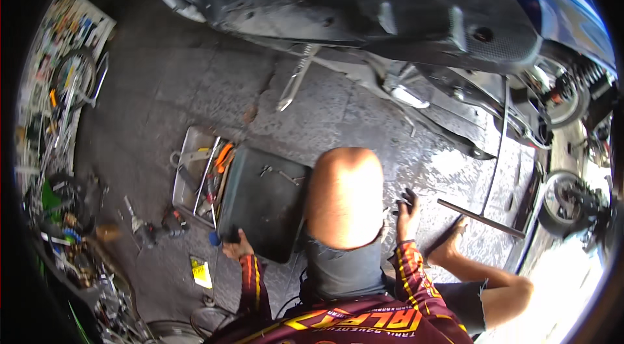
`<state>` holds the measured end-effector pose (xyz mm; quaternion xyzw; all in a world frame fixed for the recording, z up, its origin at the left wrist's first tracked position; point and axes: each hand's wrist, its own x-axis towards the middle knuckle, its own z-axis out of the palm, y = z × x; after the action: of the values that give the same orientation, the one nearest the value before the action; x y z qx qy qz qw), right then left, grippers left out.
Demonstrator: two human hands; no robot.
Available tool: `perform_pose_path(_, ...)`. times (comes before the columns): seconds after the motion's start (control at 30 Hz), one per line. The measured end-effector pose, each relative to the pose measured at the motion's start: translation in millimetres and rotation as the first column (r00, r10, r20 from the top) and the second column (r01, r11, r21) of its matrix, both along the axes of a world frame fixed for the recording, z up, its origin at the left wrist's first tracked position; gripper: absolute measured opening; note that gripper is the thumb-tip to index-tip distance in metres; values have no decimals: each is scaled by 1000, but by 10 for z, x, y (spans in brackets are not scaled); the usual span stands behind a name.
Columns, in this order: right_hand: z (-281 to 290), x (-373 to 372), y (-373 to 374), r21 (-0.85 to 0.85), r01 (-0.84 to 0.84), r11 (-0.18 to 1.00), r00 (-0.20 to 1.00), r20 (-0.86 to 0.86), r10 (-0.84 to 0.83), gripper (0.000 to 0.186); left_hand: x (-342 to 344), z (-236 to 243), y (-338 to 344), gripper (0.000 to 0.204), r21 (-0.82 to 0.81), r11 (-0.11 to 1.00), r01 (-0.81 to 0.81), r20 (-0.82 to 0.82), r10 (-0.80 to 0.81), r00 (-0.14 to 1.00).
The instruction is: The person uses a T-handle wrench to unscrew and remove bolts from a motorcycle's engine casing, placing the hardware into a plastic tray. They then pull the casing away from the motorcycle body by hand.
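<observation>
My left hand [238, 248] is at the near left corner of a shallow black tray [250, 198], its thumb up against the rim and its other fingers partly hidden. A few small metal tools [281, 175] lie on the tray's floor. A round blue piece [214, 238] shows beside that hand. To the right of my raised knee, my right hand [407, 217] hangs above the floor with its fingers curled. Its fingertips look dark, and a small dark thing seems to be among them, too small to name.
A metal toolbox [184, 175] with orange-handled pliers [223, 157] adjoins the tray's left side. A power drill [174, 222] and a yellow-black packet [201, 272] lie farther left. Ahead looms a motor scooter [390, 6]. A T-shaped bar [481, 217] stands by my right foot.
</observation>
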<state>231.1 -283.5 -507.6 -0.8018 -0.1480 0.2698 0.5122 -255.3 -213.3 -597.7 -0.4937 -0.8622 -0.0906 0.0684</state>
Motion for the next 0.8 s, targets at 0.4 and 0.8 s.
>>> perform_pose_path(0.4, -108, 115, -78, 103, 146, 984, 976, -175, -127, 40, 307, 457, 2, 58, -151, 951, -271, 532, 309, 788)
perform_pose_path(0.8, 172, -63, 417, -40, -378, 925, 926, -20, 378, 57, 1024, 1353, 449, 54, 36, 977, 210, 976, -79, 201)
